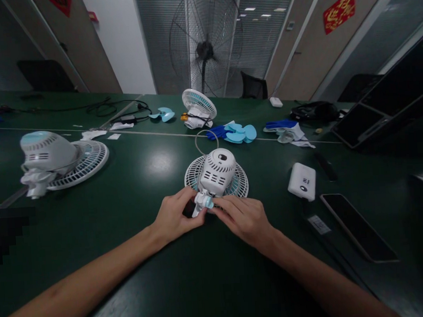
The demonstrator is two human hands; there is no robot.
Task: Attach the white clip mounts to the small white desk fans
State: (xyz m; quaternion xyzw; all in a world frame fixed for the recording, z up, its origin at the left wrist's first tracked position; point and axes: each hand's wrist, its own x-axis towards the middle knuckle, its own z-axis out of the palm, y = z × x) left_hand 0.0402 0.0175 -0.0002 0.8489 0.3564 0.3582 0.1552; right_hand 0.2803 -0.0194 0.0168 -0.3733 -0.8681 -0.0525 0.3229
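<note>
A small white fan [217, 172] lies grille-down on the dark green table in front of me, its motor housing on top and its neck toward me. My left hand [179, 210] grips the white clamp bracket [200, 200] at that neck between thumb and fingers. On the bracket's right side, my right hand [242, 216] has its fingers closed on a light blue knob [209, 202]. A thin cord loops up behind the housing. The fan's front grille [242, 179] shows only partly around the housing.
Another white fan [50, 156] lies on the left, and a third fan [198, 109] sits at the back. Light blue fan blades [240, 133] rest beside blue-and-white gloves [289, 132]. To my right are a white power bank [302, 180] and a phone [359, 226].
</note>
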